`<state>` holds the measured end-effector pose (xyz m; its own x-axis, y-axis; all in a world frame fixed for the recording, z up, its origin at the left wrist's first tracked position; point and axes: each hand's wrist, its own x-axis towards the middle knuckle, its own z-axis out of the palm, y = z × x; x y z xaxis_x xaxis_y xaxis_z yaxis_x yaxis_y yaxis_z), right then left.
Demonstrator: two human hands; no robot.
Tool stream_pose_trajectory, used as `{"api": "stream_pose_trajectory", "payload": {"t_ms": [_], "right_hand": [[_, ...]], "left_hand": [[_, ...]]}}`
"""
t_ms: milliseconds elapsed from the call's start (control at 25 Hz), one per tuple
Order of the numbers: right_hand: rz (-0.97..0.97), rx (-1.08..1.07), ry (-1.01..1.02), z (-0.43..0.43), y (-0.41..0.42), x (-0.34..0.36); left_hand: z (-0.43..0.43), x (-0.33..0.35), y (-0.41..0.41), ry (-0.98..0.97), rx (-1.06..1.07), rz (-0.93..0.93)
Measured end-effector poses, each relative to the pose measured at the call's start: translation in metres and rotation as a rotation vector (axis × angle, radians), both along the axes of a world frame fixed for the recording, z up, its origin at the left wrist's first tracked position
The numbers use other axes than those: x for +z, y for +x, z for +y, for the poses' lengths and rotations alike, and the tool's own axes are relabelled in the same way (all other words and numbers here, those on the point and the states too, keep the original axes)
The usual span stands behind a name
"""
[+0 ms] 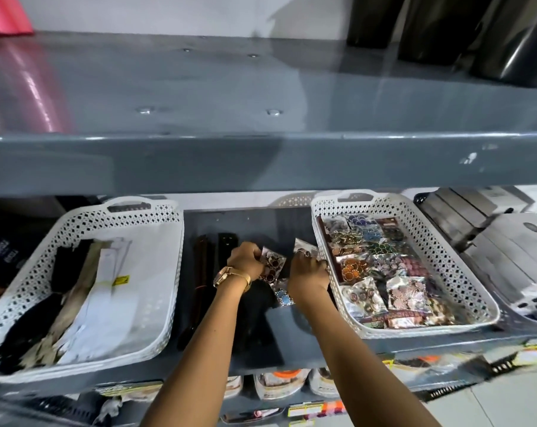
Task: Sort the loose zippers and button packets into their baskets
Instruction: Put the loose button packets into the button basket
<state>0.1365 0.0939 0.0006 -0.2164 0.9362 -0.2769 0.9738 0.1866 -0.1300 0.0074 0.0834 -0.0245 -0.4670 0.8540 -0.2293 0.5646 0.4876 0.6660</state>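
Two white perforated baskets stand on a grey shelf. The left basket [168, 229] holds black, beige and white zippers [85, 291]. The right basket [446, 263] is full of button packets [381, 263]. Between them lie loose dark zippers [204, 272] and a few packets. My left hand [245, 260], with a gold watch on its wrist, grips a packet of dark red buttons [273, 261]. My right hand [308, 272] holds another button packet [304, 249] beside the right basket's near wall. A packet of blue buttons [282, 292] lies under my hands.
A deep grey shelf [261, 161] overhangs the baskets just above my hands. Grey boxes [501, 241] in another basket stand at the far right. Dark goods sit at the far left. Packaged items hang on the shelf below.
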Motion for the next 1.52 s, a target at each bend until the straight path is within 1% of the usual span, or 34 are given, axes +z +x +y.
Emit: {"api": "stream_pose_trajectory", "payload": {"t_ms": [160, 280, 320, 360, 440, 480, 520, 600, 680, 760, 840, 880, 960, 1120, 1200, 1280, 1360, 1440, 1520], "right_hand": [[-0.065, 0.001, 0.087, -0.005, -0.002, 0.003], [-0.076, 0.038, 0.193, -0.007, -0.003, 0.012], [-0.043, 0.034, 0.214, -0.007, 0.000, 0.018], [0.046, 0.012, 0.206, -0.003, 0.005, 0.025], [0.383, -0.058, 0.071, 0.007, 0.028, 0.045], [0.548, -0.091, -0.023, 0.014, 0.044, 0.057], [0.667, -0.128, -0.063, 0.020, 0.063, 0.070], [0.821, -0.245, -0.051, 0.033, 0.101, 0.085], [0.960, -0.391, -0.018, 0.048, 0.135, 0.085], [1.032, -0.427, -0.017, 0.059, 0.158, 0.079], [1.059, -0.444, -0.055, 0.073, 0.170, 0.076], [1.017, -0.441, -0.076, 0.080, 0.174, 0.074], [0.839, -0.398, -0.106, 0.093, 0.178, 0.067], [0.574, -0.390, -0.216, 0.105, 0.182, 0.052], [0.494, -0.339, -0.179, 0.106, 0.183, 0.050], [0.455, -0.333, -0.100, 0.107, 0.184, 0.046], [0.370, -0.334, -0.046, 0.107, 0.182, 0.045], [0.262, -0.364, -0.004, 0.105, 0.178, 0.041], [0.079, -0.313, 0.148, 0.098, 0.168, 0.040]], "left_hand": [[-0.010, 0.002, -0.007, 0.085, 0.020, -0.113], [-0.020, 0.021, -0.003, 0.216, 0.040, -0.287], [-0.022, 0.029, -0.001, 0.271, 0.057, -0.353], [-0.025, 0.040, 0.001, 0.320, 0.074, -0.430], [-0.027, 0.061, 0.005, 0.388, 0.052, -0.556], [-0.025, 0.068, 0.007, 0.408, 0.027, -0.592], [-0.019, 0.075, 0.013, 0.410, -0.017, -0.613], [-0.005, 0.082, 0.027, 0.381, -0.120, -0.567], [0.016, 0.083, 0.051, 0.337, -0.228, -0.446], [0.037, 0.080, 0.078, 0.298, -0.342, -0.305], [0.051, 0.075, 0.102, 0.236, -0.450, -0.170], [0.057, 0.073, 0.114, 0.204, -0.493, -0.107], [0.066, 0.067, 0.135, 0.146, -0.544, 0.006], [0.074, 0.053, 0.159, 0.038, -0.587, 0.219], [0.071, 0.046, 0.164, 0.038, -0.552, 0.335], [0.066, 0.040, 0.161, 0.071, -0.525, 0.425], [0.062, 0.036, 0.153, 0.111, -0.524, 0.446], [0.055, 0.035, 0.137, 0.217, -0.481, 0.421], [0.044, 0.037, 0.113, 0.300, -0.381, 0.363]]}}
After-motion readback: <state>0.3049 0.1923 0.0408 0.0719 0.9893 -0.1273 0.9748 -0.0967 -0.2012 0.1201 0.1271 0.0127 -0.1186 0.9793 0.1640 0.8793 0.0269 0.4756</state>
